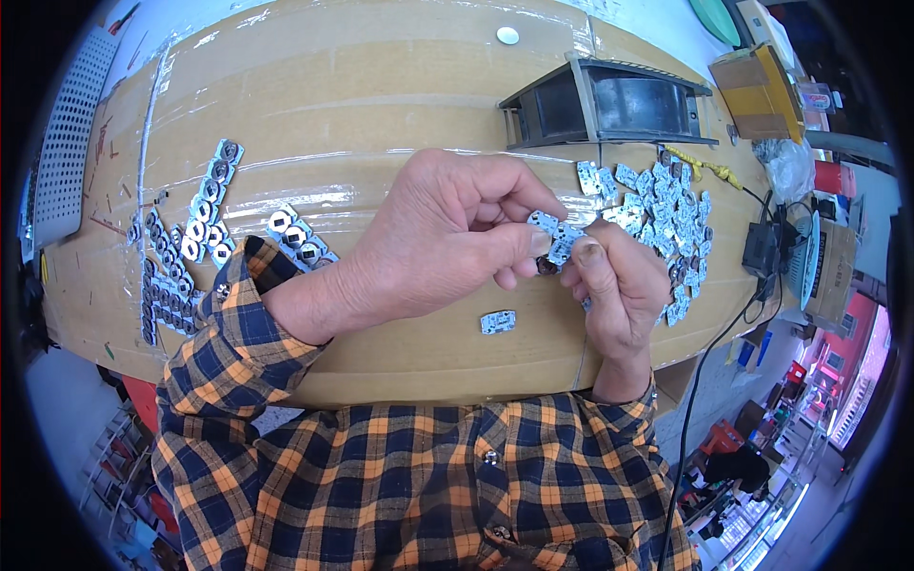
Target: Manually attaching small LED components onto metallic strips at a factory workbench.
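In front of my chest, both hands pinch a small cluster of light-blue circuit boards (556, 236), joined or overlapping. My left hand (447, 228) grips its left end between thumb and index finger. My right hand (619, 285) closes on the right end, thumb uppermost. A dark round part shows beneath the boards, largely covered by fingers. Below the hands, one loose circuit board (497, 323) lies flat on the cardboard-covered table (400, 366). Beyond my right hand spreads a heap of similar boards (681, 224).
Boards with round dark parts stand in rows (171, 285) at the left, near a slanted strip (211, 200) and another group (303, 240) by my left forearm. A black fan housing (609, 103) stands at the back right. A perforated white tray (69, 133) edges the left; a black cable (709, 366) hangs right.
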The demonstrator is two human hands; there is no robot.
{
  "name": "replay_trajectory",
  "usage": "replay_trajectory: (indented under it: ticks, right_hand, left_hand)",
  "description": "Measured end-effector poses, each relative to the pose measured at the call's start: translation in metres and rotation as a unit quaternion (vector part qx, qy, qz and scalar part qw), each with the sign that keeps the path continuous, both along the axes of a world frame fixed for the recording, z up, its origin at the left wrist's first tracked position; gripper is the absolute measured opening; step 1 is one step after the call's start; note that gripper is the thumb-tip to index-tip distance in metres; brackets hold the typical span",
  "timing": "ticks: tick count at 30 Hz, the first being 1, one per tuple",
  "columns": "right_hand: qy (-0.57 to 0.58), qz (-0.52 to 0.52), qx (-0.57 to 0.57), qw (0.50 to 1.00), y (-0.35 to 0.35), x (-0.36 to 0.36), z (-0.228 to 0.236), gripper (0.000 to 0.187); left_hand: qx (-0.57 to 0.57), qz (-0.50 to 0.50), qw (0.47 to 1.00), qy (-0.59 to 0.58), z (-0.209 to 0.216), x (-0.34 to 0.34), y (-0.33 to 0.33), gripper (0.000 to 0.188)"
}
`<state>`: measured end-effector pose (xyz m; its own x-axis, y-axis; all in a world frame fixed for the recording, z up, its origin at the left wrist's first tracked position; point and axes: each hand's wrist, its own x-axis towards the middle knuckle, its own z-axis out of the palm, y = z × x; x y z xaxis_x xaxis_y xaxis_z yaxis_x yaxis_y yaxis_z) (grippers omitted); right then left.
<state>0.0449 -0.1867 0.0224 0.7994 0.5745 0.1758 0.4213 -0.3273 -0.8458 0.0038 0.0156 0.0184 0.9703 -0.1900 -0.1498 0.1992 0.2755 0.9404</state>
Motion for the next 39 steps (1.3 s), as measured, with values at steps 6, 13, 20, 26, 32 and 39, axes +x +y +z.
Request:
replay_trajectory:
  ticks: [6,13,20,26,32,39]
  right_hand:
    - [-0.009,-0.019,-0.004,1.0,0.005,-0.004,-0.003,0.027]
    - [0.492,-0.061,0.288,0.819,0.012,-0.005,0.006,0.028]
    - [0.366,-0.087,0.164,0.912,0.011,-0.007,0.002,0.028]
    - [0.36,-0.081,0.138,0.919,0.012,-0.007,0.003,0.027]
    - [0.363,-0.086,0.141,0.917,0.012,-0.008,0.004,0.027]
    - [0.26,-0.107,0.083,0.956,0.009,-0.008,0.007,0.027]
  left_hand:
    - [-0.059,0.009,0.998,0.037,0.001,0.003,0.001,0.017]
    - [-0.136,-0.026,0.989,0.049,-0.001,0.004,0.003,0.02]
    - [0.0,0.043,0.995,-0.093,-0.006,-0.004,-0.007,0.017]
    - [0.12,0.067,0.976,-0.171,-0.009,-0.006,-0.007,0.017]
    - [0.067,0.083,0.984,-0.143,-0.008,-0.004,-0.007,0.018]
    - [0.129,0.047,0.978,-0.158,-0.007,-0.004,-0.004,0.017]
